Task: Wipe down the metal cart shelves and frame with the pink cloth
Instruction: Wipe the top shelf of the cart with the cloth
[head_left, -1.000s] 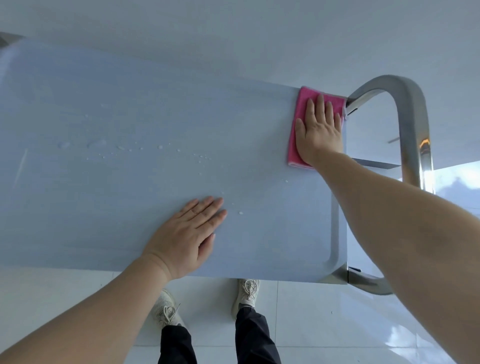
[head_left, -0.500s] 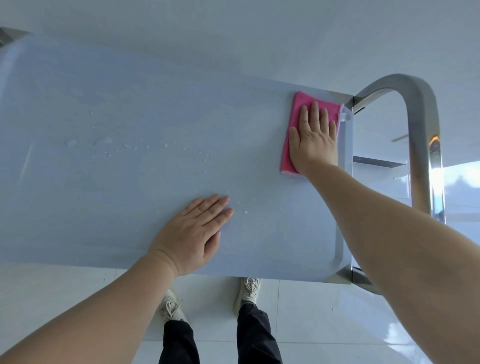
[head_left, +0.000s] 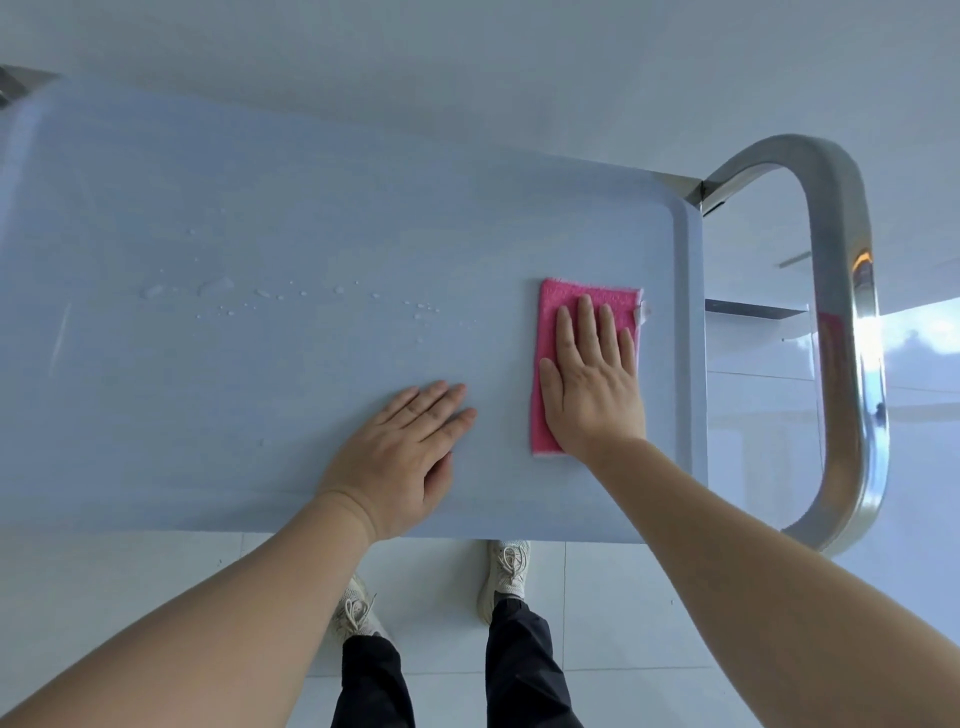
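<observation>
Head view: where's the cloth?
— The cloth (head_left: 550, 293) lies flat on the shelf (head_left: 260, 405), near its right end and just inside the raised rim (head_left: 693, 338). My right hand (head_left: 592, 384) presses down on it with the palm flat and the fingers straight and close together. Nothing curls round it.
— Why flat and not bunched?
— I judge that a spread palm keeps the whole fold against the metal, so one pass covers a wide strip.
— And the other hand?
— My left hand (head_left: 400, 457) is open too. It rests flat on bare shelf just beside the cloth and holds nothing. It braces me and probably steadies the shelf.
— What's left?
— Drops (head_left: 218, 286) sit further left, well apart from the cloth, so that stretch looks undone. Beyond the rim, the handle (head_left: 852, 312) probably needs wiping too.
</observation>
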